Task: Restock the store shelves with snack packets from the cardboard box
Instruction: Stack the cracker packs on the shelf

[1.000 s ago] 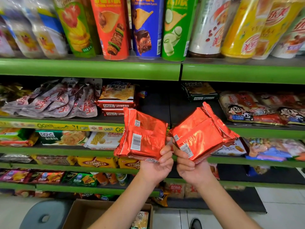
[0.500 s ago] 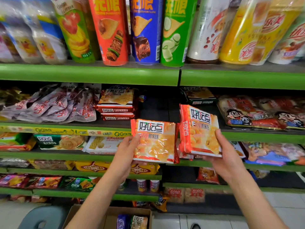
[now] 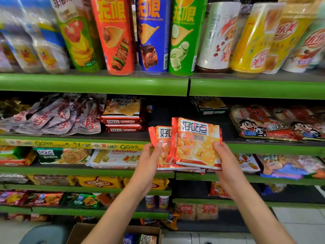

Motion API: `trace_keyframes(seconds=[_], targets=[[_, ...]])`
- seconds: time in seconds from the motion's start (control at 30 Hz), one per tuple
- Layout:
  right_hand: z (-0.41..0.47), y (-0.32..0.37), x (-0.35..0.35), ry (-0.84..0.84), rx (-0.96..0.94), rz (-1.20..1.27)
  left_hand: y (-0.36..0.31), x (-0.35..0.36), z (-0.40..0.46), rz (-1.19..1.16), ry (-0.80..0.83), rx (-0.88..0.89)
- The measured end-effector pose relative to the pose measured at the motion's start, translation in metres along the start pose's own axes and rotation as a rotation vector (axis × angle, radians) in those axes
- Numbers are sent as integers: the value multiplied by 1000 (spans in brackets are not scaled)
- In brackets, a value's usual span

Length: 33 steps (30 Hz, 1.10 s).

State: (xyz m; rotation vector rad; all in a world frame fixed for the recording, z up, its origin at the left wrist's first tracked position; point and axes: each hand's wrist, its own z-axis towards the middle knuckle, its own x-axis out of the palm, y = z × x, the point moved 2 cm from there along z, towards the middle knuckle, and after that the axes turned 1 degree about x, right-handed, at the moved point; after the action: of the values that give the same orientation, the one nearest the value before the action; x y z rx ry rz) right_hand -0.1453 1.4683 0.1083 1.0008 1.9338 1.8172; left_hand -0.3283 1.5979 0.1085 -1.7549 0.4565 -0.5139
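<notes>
We have gathered the glossy red-orange foil snack packets [image 3: 197,147] in both grips, left hand [image 3: 149,161] and right hand [image 3: 226,162], ready to slide them onto the green-edged shelf [image 3: 263,148] gap beside the matching stack [image 3: 123,118].

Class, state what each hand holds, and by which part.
Left hand grips the rear orange biscuit packets at their left edge; right hand grips the front packet at its right edge.

Two orange snack packets [image 3: 194,147] overlap face-up in my fingers before the green shelves [image 3: 93,84]; more lie in the open cardboard box [image 3: 77,234] below.
</notes>
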Motion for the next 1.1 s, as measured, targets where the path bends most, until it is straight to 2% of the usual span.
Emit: trace_keyframes(seconds=[0.17, 0.3, 0.43, 0.63, 0.8, 1.0, 1.1], targets=[[4, 3, 19, -31, 1, -106, -10, 20, 0, -31, 94, -11], [13, 20, 20, -37, -101, -199, -33, 13, 8, 40, 283, 21], [32, 44, 29, 40, -238, -349, -58, 7, 32, 280, 246, 141], [74, 61, 27, 123, -282, -445, -75, 1, 80, 421, 172, 260], [90, 50, 19, 135, -259, -582, -55, 1, 94, 569, 279, 246], [103, 43, 14, 119, -234, -688, -53, 0, 105, 460, 234, 204], [122, 51, 27, 38, -207, -699, -63, 6, 118, 427, 105, 186]])
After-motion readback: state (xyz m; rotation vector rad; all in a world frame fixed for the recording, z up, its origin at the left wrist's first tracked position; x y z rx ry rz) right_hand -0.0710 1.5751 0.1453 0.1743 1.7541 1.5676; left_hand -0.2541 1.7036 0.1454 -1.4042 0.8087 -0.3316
